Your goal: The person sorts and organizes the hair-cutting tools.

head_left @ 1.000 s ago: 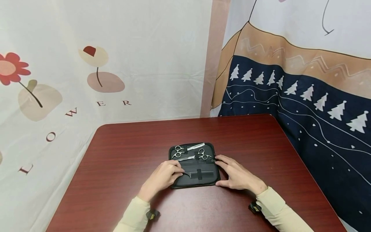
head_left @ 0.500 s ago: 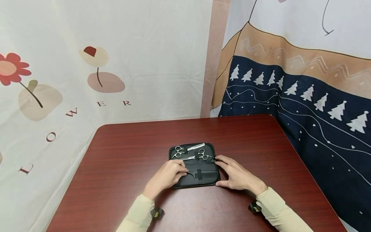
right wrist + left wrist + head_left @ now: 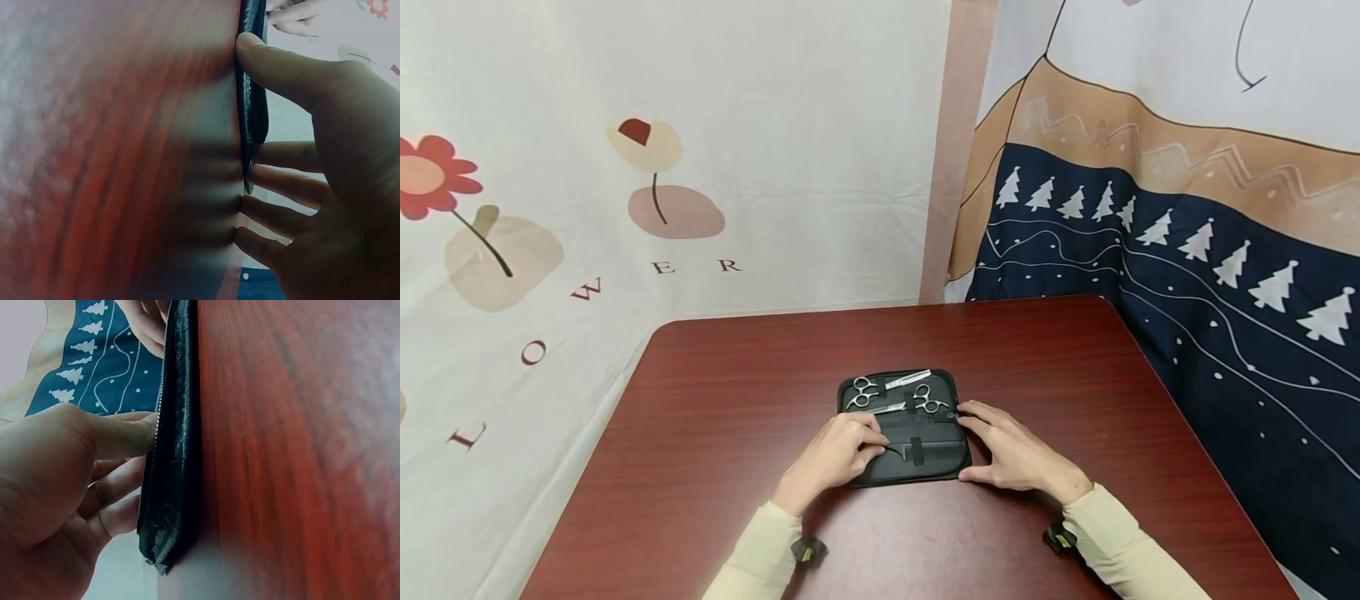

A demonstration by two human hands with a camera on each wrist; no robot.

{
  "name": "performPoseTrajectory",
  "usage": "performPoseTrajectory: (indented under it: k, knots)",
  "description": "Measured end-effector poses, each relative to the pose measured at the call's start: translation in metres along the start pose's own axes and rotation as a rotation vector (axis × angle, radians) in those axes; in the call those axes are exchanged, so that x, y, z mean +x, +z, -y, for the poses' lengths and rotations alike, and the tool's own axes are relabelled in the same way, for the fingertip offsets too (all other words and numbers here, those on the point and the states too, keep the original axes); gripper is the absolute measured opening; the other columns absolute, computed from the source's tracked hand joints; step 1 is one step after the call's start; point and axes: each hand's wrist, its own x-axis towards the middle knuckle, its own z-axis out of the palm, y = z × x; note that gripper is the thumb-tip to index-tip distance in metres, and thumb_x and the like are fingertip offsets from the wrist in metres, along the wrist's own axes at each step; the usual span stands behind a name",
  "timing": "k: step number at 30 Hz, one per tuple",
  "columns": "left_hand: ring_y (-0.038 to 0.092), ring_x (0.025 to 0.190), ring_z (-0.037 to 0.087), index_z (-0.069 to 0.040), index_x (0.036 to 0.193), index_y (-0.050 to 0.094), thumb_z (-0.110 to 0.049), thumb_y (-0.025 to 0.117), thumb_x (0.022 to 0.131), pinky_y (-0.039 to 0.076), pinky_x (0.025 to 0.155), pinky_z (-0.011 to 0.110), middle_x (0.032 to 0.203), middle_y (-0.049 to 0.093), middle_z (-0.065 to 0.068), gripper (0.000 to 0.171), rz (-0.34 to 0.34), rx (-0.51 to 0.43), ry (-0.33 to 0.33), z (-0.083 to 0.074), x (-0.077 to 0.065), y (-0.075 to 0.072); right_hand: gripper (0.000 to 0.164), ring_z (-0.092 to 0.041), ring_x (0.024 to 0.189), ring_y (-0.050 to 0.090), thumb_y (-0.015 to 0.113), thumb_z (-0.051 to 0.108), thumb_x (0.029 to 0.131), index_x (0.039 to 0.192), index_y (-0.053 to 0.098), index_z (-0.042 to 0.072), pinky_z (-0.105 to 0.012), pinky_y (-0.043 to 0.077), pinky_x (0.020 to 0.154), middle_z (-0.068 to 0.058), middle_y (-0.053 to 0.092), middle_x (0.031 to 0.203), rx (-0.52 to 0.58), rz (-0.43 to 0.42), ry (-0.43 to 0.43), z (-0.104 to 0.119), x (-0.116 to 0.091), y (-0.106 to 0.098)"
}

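A black zip case (image 3: 887,476) lies open flat on the table in the head view. My left hand (image 3: 835,454) pinches the left end of a black comb (image 3: 936,452) at the case's lower part, the comb running under an elastic loop (image 3: 917,451). The left wrist view shows the left thumb (image 3: 122,437) at the case's zipped edge; the fingertips are hidden there. My right hand (image 3: 1011,450) rests against the case's right edge, fingers and thumb spread. Two silver scissors sit above the comb: the upper pair (image 3: 907,380) and the lower pair (image 3: 931,407).
The reddish-brown table (image 3: 752,375) extends around the case on every side. A pale curtain with flower prints (image 3: 820,150) hangs behind it, and a dark blue curtain with white trees (image 3: 1210,333) hangs along the right.
My left hand has shifted slightly right with the comb, which slid further right through the loop, then held still over the last half second. The right hand has stayed in place.
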Motion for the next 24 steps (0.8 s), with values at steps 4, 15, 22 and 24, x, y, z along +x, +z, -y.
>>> performPoseTrajectory:
  k: [4,15,22,24]
  knots:
    - [0.064,0.076,0.004,-0.014,0.086,0.087,-0.009,0.082,0.079,0.057,0.067,0.028,0.081,0.071,-0.008,0.01,0.005,-0.001,-0.036,-0.002,0.0,0.001,0.08,-0.033,0.138,0.042,0.085,0.049,0.078,0.134,0.065,-0.004,-0.053,0.04,0.111,-0.018,0.051,0.148,0.002,0.002,0.001,0.0,0.0,-0.001]
    - [0.064,0.08,0.005,-0.017,0.09,0.086,-0.014,0.081,0.082,0.057,0.071,0.03,0.086,0.072,-0.008,0.01,0.059,-0.009,-0.088,-0.004,0.001,-0.003,0.079,-0.033,0.137,0.044,0.086,0.049,0.077,0.133,0.065,-0.003,-0.052,0.041,0.11,-0.018,0.052,0.147,0.006,-0.007,-0.006,-0.001,0.0,0.0]
    - [0.066,0.093,0.008,-0.011,0.109,0.082,-0.029,0.08,0.088,0.058,0.081,0.033,0.101,0.075,-0.002,0.028,0.045,-0.048,-0.106,0.001,-0.003,-0.013,0.08,-0.033,0.137,0.043,0.085,0.049,0.077,0.134,0.065,-0.004,-0.052,0.041,0.11,-0.018,0.051,0.148,0.006,-0.005,-0.007,-0.001,0.0,0.0]
    - [0.066,0.099,0.01,-0.01,0.115,0.08,-0.034,0.08,0.088,0.058,0.086,0.036,0.107,0.074,0.0,0.036,0.017,-0.052,-0.131,0.004,-0.004,-0.018,0.08,-0.032,0.137,0.043,0.085,0.049,0.077,0.134,0.065,-0.004,-0.052,0.041,0.111,-0.018,0.051,0.148,0.006,-0.007,-0.008,-0.002,0.0,0.0]
